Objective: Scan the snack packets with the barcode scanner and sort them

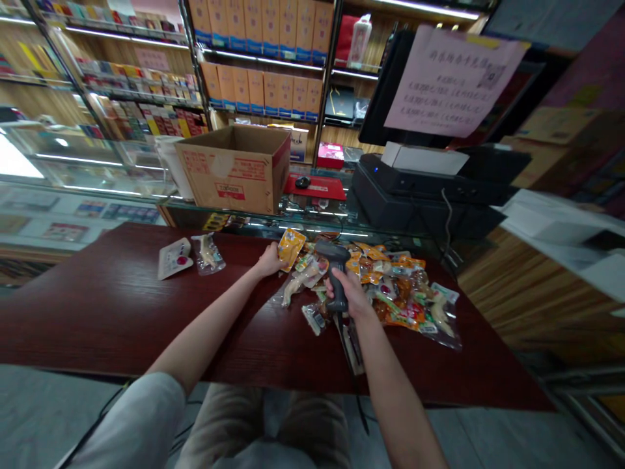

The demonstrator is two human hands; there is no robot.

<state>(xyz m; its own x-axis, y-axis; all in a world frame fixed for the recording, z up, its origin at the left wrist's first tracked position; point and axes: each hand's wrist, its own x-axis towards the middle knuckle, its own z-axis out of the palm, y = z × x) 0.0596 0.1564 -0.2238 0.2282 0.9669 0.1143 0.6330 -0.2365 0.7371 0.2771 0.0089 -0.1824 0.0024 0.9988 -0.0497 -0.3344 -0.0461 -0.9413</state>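
Observation:
My left hand [270, 260] is closed on the edge of a yellow snack packet [291, 249], lifted at the left end of the pile. Wrapped round the handle of a black barcode scanner [336, 286] is my right hand [350, 292]; the scanner's head points left, towards the packet. Beneath and beside both hands spreads a pile of vacuum-packed snacks [400, 286], orange, green and clear. A clear pack with a pale chicken foot [297, 283] lies between the hands. Two packs sit apart on the left: a white packet [174, 259] and a clear pack [209, 253].
The dark red table [122, 299] meets a glass counter behind. On that counter stand an open cardboard box [232, 172], a mouse [303, 182] on a red mat, and a monitor [385, 91] with a paper sign. The scanner's cable [359, 391] hangs over the front edge.

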